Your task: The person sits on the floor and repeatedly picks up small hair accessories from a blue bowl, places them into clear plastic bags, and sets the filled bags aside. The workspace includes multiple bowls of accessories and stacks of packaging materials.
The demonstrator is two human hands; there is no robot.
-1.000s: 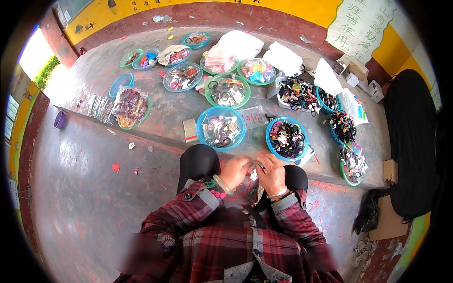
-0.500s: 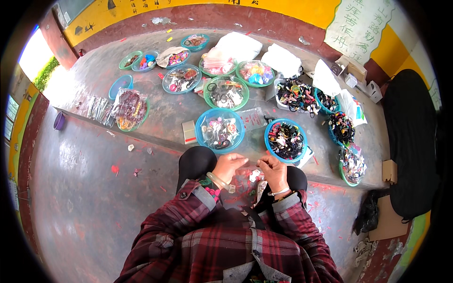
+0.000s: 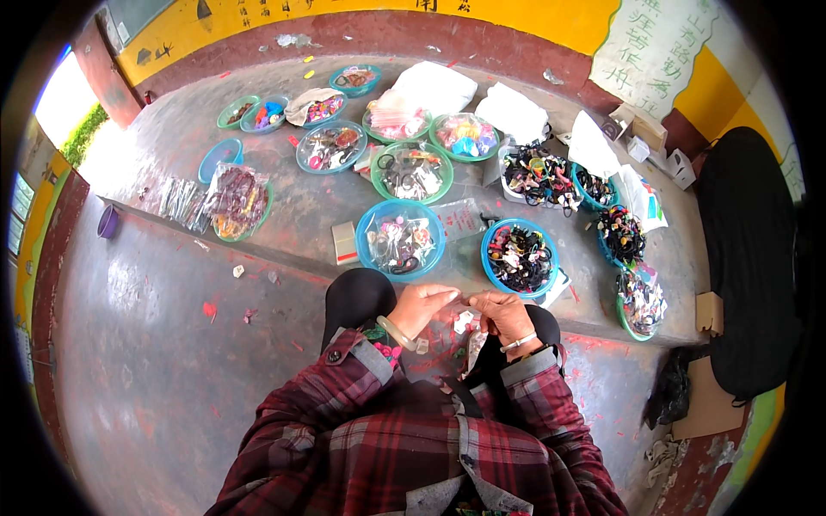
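Note:
Between my knees, my left hand (image 3: 422, 308) and my right hand (image 3: 501, 312) meet almost fingertip to fingertip. The left one is pinched, with a bangle at its wrist; whatever sits in the pinch is too small to make out. My right fingers are curled and pinched too, and their content cannot be told. Just ahead of the left hand stands a blue basin (image 3: 401, 273) of bagged small trinkets. Beyond the right hand is another blue basin (image 3: 520, 291) full of black hair ties with colourful ornaments. Small white pieces (image 3: 464, 322) show below the fingers.
A raised concrete step (image 3: 284, 206) carries several basins of small accessories. Among them are a green basin (image 3: 411, 199), a white bin (image 3: 516, 196) of hair ties and a white sack (image 3: 434, 86). A small box (image 3: 345, 242) lies beside the nearest basin. A purple bucket (image 3: 108, 222) stands far left.
My two hands have drawn closer, so their fingertips nearly touch. The right hand has turned and shifted slightly left and down. The basins have stayed in place.

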